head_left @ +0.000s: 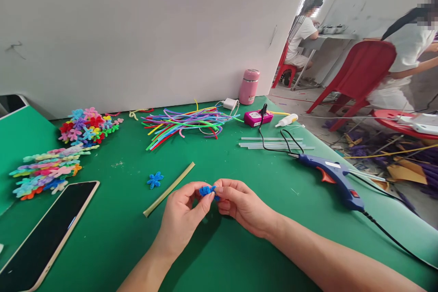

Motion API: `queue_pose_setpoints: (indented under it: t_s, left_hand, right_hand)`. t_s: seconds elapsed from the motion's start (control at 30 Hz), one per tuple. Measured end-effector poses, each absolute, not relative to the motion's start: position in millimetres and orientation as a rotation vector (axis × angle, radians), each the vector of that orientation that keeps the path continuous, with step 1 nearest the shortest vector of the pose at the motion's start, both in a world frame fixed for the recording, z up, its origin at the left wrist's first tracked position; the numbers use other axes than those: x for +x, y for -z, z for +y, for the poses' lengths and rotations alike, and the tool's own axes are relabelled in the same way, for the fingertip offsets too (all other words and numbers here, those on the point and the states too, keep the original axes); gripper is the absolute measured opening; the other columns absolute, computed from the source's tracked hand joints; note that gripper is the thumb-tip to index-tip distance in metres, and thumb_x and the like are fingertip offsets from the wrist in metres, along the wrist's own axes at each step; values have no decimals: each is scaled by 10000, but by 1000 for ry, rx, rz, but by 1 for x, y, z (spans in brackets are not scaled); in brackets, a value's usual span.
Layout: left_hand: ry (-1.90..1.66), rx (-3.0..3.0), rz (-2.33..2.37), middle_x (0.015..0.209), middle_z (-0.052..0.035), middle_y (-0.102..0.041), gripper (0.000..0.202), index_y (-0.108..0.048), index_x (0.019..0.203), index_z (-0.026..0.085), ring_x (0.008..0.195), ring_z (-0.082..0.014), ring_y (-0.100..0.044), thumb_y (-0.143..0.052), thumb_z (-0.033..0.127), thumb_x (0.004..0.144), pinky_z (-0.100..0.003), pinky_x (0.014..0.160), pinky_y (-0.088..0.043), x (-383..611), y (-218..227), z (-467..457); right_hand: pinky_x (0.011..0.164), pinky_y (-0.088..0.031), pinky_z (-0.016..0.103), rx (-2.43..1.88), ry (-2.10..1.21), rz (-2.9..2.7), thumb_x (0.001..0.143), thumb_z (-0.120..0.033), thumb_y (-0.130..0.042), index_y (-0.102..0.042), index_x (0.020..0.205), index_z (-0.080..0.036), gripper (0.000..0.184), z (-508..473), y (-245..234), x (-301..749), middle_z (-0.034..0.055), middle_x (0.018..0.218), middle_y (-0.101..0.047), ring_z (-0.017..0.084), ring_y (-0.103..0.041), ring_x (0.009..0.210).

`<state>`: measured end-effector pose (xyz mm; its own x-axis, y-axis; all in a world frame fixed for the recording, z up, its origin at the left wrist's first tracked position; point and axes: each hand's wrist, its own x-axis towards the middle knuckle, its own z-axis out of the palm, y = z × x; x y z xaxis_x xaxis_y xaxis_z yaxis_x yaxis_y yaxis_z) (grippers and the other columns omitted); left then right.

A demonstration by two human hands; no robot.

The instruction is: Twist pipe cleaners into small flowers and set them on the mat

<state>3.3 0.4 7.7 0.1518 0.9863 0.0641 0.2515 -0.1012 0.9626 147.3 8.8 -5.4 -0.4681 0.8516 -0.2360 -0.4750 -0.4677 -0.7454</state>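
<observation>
Between my fingertips is a small blue pipe cleaner piece (205,190), bent into loops and partly covered by my fingers. My left hand (185,210) pinches it from the left. From the right, my right hand (241,203) grips its other end, thumb against forefinger. A finished-looking blue pipe cleaner flower (155,180) lies flat on the green table, left of my hands. Beside it, a flat yellowish-green strip (169,189) rests at a slant, close to my left hand.
Colourful pipe cleaners (188,123) lie across the back. Piled flowers (87,127) and stacked flowers (51,171) sit left, near a phone (51,232). At right are a blue glue gun (331,175), glue sticks (273,145) and a pink bottle (249,87). Two people sit beyond the table.
</observation>
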Motion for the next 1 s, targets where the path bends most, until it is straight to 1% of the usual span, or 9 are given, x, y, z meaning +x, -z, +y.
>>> queue_pose_setpoints:
  t_s: [0.17, 0.33, 0.43, 0.5, 0.6, 0.67, 0.8, 0.87, 1.0]
  left_hand:
    - [-1008, 1713, 1284, 628, -2, -595, 152, -616, 748, 155, 552, -111, -534, -537, 284, 765, -196, 496, -456, 2, -7, 0]
    - [-1171, 2135, 1267, 700, -19, -634, 73, -597, 787, 168, 635, -130, -577, -532, 180, 757, -215, 592, -481, 0, -4, 0]
    - [-1223, 2350, 1195, 631, -16, -618, 70, -591, 762, 168, 597, -135, -552, -525, 149, 749, -233, 575, -473, 0, -2, 1]
    - [-1244, 2373, 1203, 591, -11, -599, 68, -591, 734, 165, 561, -132, -535, -526, 144, 740, -234, 550, -466, 0, -2, 2]
    - [-1233, 2186, 1294, 604, -8, -597, 64, -600, 715, 160, 535, -121, -535, -538, 159, 727, -211, 521, -459, 0, -4, 1]
    - [-1183, 1982, 1338, 604, 5, -586, 74, -603, 709, 162, 519, -110, -525, -539, 191, 732, -194, 494, -448, 0, -5, 1]
    - [-1111, 1656, 1333, 586, 26, -545, 121, -597, 691, 163, 526, -100, -487, -548, 262, 741, -185, 493, -425, -2, -4, 1]
    - [-1100, 1544, 1302, 590, 30, -533, 131, -602, 690, 163, 540, -94, -468, -561, 278, 737, -182, 509, -414, -2, -3, 1]
    - [-1107, 1309, 1192, 594, 39, -522, 125, -627, 720, 167, 555, -77, -438, -595, 288, 725, -163, 522, -388, 3, -1, -1]
  right_hand:
    - [475, -168, 210, -788, -2015, -684, 624, -290, -683, -504, 626, -140, 233, 8, 5, 146, -68, 527, -344, 31, -266, 451]
    - [467, -182, 190, -766, -2058, -551, 616, -245, -687, -483, 611, -137, 231, 8, 3, 145, -69, 544, -346, 23, -279, 449]
    - [462, -175, 189, -766, -2067, -540, 622, -242, -685, -467, 602, -139, 242, 9, 5, 146, -68, 546, -354, 21, -271, 444]
    - [463, -170, 195, -775, -2054, -595, 635, -264, -683, -468, 611, -142, 248, 9, 6, 146, -73, 531, -340, 23, -255, 443]
    - [463, -159, 209, -815, -1973, -793, 681, -335, -653, -487, 653, -147, 252, 9, 5, 147, -76, 509, -326, 37, -243, 453]
    - [465, -162, 216, -872, -1862, -966, 711, -381, -621, -497, 682, -147, 265, 9, 3, 146, -71, 512, -341, 48, -253, 470]
    - [503, -229, 214, -909, -1660, -1205, 704, -415, -615, -484, 651, -140, 309, 8, 1, 146, -44, 589, -413, 62, -310, 536]
    - [508, -239, 216, -918, -1631, -1266, 707, -426, -604, -474, 636, -140, 322, 8, 3, 147, -39, 600, -420, 65, -314, 545]
    - [482, -217, 212, -938, -1641, -1309, 720, -458, -574, -468, 649, -144, 339, 7, 7, 146, -47, 585, -399, 61, -290, 524]
